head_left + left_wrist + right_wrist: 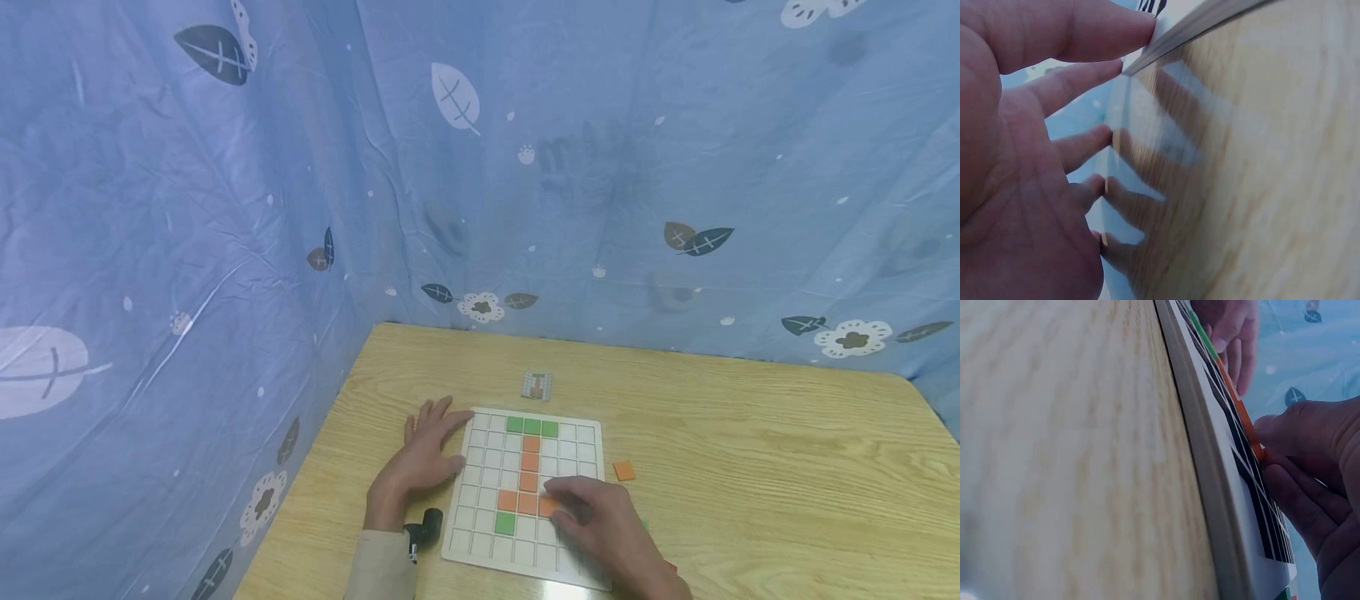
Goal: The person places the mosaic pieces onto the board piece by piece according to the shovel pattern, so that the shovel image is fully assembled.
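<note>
A square white grid board (480, 543) lies on the wooden table. My left hand (420, 457) rests at its left side with fingers spread; thumb and forefinger touch the board's edge in the left wrist view. Over the board's right half, my right hand (603, 518) pinches an orange square tile (547, 507) between thumb and fingers, at the right end of a short orange row. A column of orange tiles (529, 462) runs up from that row to a line of green tiles (532, 426) near the top. One green tile (505, 523) sits below the row's left end.
Behind the board lies a small pattern card (536, 386). A loose orange tile (624, 471) is on the table to the right. Bits of green and red pieces (671, 567) show beside my right forearm. A blue leaf-printed curtain (600, 167) hangs beyond the table (750, 450).
</note>
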The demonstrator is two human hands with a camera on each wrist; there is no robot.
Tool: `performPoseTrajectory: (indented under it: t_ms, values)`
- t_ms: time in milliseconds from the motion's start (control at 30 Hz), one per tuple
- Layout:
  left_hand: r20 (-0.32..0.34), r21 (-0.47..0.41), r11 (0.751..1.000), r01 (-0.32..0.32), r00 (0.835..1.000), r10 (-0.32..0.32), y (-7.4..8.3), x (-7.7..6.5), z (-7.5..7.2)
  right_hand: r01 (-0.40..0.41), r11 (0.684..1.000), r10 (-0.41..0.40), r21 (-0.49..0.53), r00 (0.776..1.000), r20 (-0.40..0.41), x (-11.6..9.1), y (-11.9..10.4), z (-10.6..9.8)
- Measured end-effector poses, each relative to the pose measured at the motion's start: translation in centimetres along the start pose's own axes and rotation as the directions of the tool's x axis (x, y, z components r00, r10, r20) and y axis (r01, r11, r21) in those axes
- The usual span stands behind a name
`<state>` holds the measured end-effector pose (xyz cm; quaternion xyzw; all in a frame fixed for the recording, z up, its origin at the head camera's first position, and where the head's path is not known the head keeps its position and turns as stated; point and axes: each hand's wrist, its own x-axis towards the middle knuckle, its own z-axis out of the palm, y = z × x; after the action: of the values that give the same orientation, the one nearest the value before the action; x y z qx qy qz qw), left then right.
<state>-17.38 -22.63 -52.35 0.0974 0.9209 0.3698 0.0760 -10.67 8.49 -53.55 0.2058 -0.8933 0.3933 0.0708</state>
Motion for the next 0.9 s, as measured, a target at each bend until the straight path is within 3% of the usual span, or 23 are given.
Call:
performPoseTrajectory:
  t_ms: [333,767,900]
  values:
    - [-0.004,0.008,1.0,0.003,1.0,-0.003,-0.1,0.1,0.0,0.133,0.991,-0.133,-0.01,0.989,-0.066,0.2,0.0,0.2]
    - [-0.006,0.008,1.0,0.0,1.0,0.0,-0.2,0.1,0.0,-0.041,0.997,0.039,0.07,0.999,0.024,0.0,-0.3,-1.3]
    - [-0.003,0.009,1.0,-0.002,1.0,0.002,-0.2,0.1,0.1,-0.063,0.993,0.059,0.099,0.997,0.039,0.0,-0.1,-2.2]
